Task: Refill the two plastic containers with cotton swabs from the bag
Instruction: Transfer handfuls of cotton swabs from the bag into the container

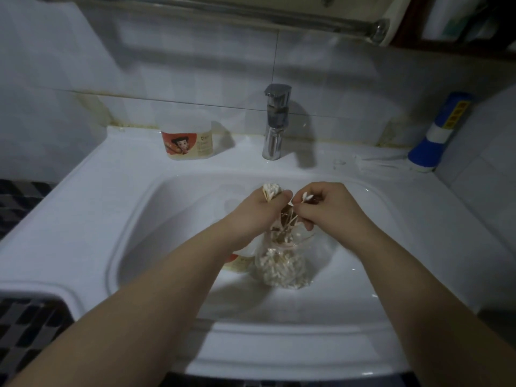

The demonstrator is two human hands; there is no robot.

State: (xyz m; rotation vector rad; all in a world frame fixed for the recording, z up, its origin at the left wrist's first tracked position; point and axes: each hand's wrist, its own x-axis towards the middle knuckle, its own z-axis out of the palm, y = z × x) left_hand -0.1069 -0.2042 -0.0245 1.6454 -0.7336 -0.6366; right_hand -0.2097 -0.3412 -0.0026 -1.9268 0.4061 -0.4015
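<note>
Both hands work over the white sink basin [156,219], close together, knuckles nearly touching. The left hand [257,209] has its grip closed tight, fingers curled round a bunch of cotton swabs [271,190] whose white tips stick up above the thumb and forefinger. The right hand [325,209] has a narrower grip: thumb and forefinger pinch a few loose swabs [306,197] that point towards the left hand, and the other fingers are curled under.

Below and between the hands hangs a clear plastic bag [282,268], its lower part full of swabs and resting on or just above the basin floor. Its crumpled neck rises to the gap between the hands, with wooden sticks poking out. Which hand holds the neck cannot be told.

One plastic container [240,264] with an orange-and-cream label lies in the basin just beside the bag, mostly hidden under the left wrist. The second plastic container [187,138], translucent white with a cartoon label, stands upright on the counter [83,191] at the back left, near the tiled wall and well apart from the hands.

A chrome faucet [275,121] stands behind the basin. A blue and white bottle [441,132] leans in the far right corner.
</note>
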